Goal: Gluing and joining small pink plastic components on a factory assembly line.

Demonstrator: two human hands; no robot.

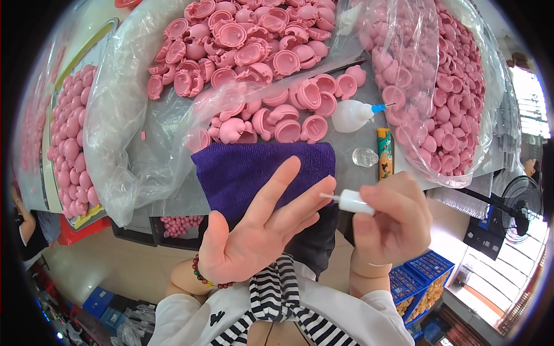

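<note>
My left hand (pixel 247 245) is held palm up with the fingers spread, and nothing lies in it. Pinched between the thumb and fingers of my right hand (pixel 399 222) is a white-capped small brush (pixel 353 202). Its thin tip points left and meets, or nearly meets, a fingertip of my left hand. Beneath both hands' reach, a folded purple cloth (pixel 242 167) lies at the table's near edge. Beyond my right hand stands a small clear bottle (pixel 365 157), beside a green and yellow packet (pixel 385 153). A white squeeze bottle (pixel 350 116) with a blue needle tip lies behind them.
Pink rounded plastic shells (pixel 285 63) are heaped on the grey table, partly inside clear plastic bags (pixel 124 132). More pink shells (pixel 450 98) fill a bag at the right, and pink pieces (pixel 72 138) sit at the left. A black fan (pixel 519 207) and blue crates (pixel 424 277) stand at the right.
</note>
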